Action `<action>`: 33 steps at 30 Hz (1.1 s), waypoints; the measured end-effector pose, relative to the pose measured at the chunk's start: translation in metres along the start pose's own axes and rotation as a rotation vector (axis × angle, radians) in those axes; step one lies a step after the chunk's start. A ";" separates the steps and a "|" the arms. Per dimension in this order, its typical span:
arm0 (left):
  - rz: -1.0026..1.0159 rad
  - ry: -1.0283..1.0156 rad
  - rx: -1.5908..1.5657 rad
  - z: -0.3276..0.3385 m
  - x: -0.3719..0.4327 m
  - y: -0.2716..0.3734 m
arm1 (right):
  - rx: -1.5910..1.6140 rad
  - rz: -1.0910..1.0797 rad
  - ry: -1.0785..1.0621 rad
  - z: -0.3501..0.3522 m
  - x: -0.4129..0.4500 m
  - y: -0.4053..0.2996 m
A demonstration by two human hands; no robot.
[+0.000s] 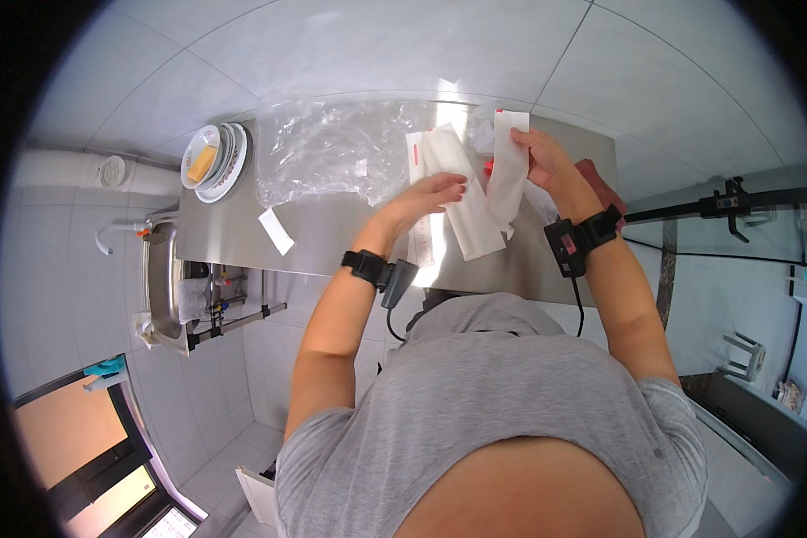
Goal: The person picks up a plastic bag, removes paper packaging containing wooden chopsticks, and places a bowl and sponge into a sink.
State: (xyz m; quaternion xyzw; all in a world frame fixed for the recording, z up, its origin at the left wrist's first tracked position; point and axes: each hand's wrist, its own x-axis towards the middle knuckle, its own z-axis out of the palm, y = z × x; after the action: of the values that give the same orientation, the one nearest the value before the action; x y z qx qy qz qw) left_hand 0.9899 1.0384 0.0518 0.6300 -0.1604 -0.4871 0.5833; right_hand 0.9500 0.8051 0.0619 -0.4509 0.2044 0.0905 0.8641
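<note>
My right hand pinches a long white paper packet near its upper end, thumb on the face. The packet hangs toward the steel table, its lower end creased. My left hand lies over two more pale packets, thumb and fingers apart; whether it touches them is hard to tell. The wider packet lies slanted under its fingertips. A narrower packet with red printing is partly covered by that hand. Something small and red shows between the packets.
A crumpled clear plastic bag spreads over the stainless steel table. A white slip lies before it. Stacked plates and bowls with a yellow sponge stand left. A reddish cloth lies right. Beyond the left edge is a sink.
</note>
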 end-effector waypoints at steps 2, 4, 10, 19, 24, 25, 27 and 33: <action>0.034 -0.098 0.046 0.015 0.004 -0.002 | 0.101 -0.042 0.071 0.010 -0.002 0.001; 0.062 -0.217 0.093 0.021 0.012 -0.009 | 0.175 -0.045 0.067 0.018 -0.002 0.000; 0.063 -0.012 -0.075 0.005 0.008 -0.001 | 0.119 -0.012 0.102 0.010 -0.011 0.007; 0.216 0.128 -0.162 0.023 0.006 0.000 | -0.257 0.267 -0.181 0.025 -0.022 0.075; 0.207 0.065 -0.046 0.020 0.012 -0.016 | -0.339 0.267 -0.082 0.035 -0.022 0.080; 0.244 0.120 -0.058 0.021 0.013 -0.016 | -0.359 0.254 -0.103 0.036 -0.023 0.078; 0.214 0.249 -0.082 0.023 0.010 0.000 | -0.259 0.185 -0.112 0.039 -0.021 0.077; 0.354 0.414 -0.086 0.008 0.025 -0.011 | 0.254 0.209 -0.189 0.050 -0.021 0.054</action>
State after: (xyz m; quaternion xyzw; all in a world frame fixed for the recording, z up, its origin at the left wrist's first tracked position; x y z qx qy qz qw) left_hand 0.9913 1.0179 0.0329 0.6529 -0.1245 -0.2447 0.7059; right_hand 0.9265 0.8771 0.0562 -0.3040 0.1777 0.1953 0.9153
